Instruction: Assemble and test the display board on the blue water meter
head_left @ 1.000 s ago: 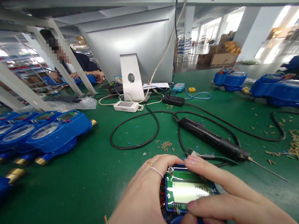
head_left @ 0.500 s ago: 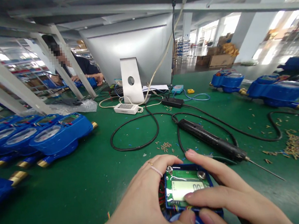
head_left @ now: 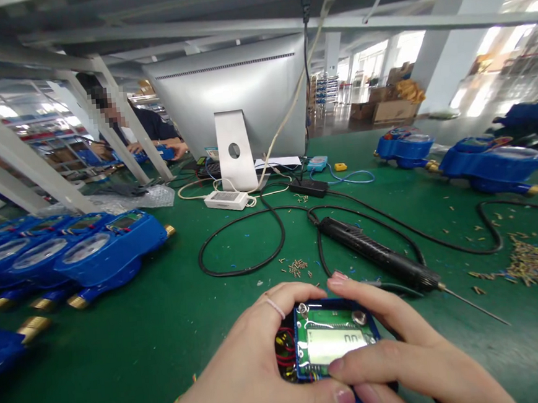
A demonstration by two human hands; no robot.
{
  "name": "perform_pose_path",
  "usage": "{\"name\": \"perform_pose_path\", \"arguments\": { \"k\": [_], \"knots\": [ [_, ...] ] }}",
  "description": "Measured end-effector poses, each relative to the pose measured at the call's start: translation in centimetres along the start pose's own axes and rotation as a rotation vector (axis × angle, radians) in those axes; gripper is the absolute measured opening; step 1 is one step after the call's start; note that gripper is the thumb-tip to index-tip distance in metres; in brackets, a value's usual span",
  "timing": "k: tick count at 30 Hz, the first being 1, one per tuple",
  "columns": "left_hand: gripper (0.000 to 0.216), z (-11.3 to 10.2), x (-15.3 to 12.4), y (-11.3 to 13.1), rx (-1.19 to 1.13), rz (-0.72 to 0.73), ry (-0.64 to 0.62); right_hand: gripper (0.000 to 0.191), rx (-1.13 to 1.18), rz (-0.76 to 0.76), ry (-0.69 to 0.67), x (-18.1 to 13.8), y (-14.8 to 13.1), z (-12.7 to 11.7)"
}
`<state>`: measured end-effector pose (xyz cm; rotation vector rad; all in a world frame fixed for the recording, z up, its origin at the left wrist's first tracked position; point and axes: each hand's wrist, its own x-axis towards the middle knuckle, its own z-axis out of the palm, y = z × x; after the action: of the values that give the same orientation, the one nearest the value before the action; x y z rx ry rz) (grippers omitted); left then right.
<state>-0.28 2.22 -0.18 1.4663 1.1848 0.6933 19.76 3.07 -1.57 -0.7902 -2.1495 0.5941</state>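
Low in the head view, a green circuit board with a small lit LCD screen (head_left: 333, 344) sits in a blue plastic housing, part of a water meter mostly hidden under my hands. My left hand (head_left: 258, 357) wraps the left side, its thumb along the lower edge and forefinger at the top. Red and yellow wires (head_left: 285, 352) show beside that hand. My right hand (head_left: 401, 346) holds the right side, one finger at the far edge and another fingertip on the screen's lower edge. Beyond lies a black electric screwdriver (head_left: 378, 252) with a long thin bit.
Blue water meters (head_left: 109, 251) with brass ends stand in a row at left, others (head_left: 489, 162) at right. Loose screws (head_left: 529, 258) lie in piles. A monitor (head_left: 233, 105) stands behind looping black cable (head_left: 241, 272). A co-worker's hand (head_left: 178, 150) shows far left.
My left thumb has moved right across the housing's lower edge. More of the red and yellow wires shows at the left. The view has shifted slightly.
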Motion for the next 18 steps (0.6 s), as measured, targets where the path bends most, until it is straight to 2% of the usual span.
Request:
{"name": "perform_pose_path", "arguments": {
  "k": [7,13,18],
  "knots": [
    [0.058,0.61,0.03,0.21,-0.096,-0.024,0.059,0.017,0.058,0.072,0.039,-0.21,-0.18,0.36],
    [0.064,0.81,-0.21,-0.08,-0.092,0.003,0.117,0.018,-0.003,0.06,-0.046,-0.06,-0.33,0.09],
    [0.067,0.86,-0.22,-0.16,-0.066,-0.011,0.118,0.017,-0.014,0.042,-0.029,0.33,-0.42,-0.19]
  ]
}}
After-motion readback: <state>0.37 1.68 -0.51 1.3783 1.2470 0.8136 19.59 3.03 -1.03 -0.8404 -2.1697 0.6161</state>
